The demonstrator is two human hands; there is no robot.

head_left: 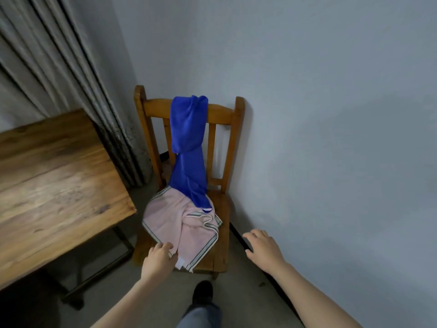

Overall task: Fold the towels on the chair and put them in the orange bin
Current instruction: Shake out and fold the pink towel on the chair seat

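A wooden chair (234,129) stands against the wall. A blue towel (189,147) hangs over its backrest and runs down onto the seat. A crumpled pink towel (165,216) with striped borders lies on the seat, partly under the blue one. My left hand (157,256) is at the pink towel's near edge, fingers curled onto the cloth. My right hand (262,248) hovers to the right of the seat, fingers spread, holding nothing. The orange bin is not in view.
A wooden table (54,185) with dark metal legs stands to the left, close to the chair. Grey curtains (59,74) hang behind it. A pale wall runs along the right. My dark shoe (202,292) is on the grey floor in front of the chair.
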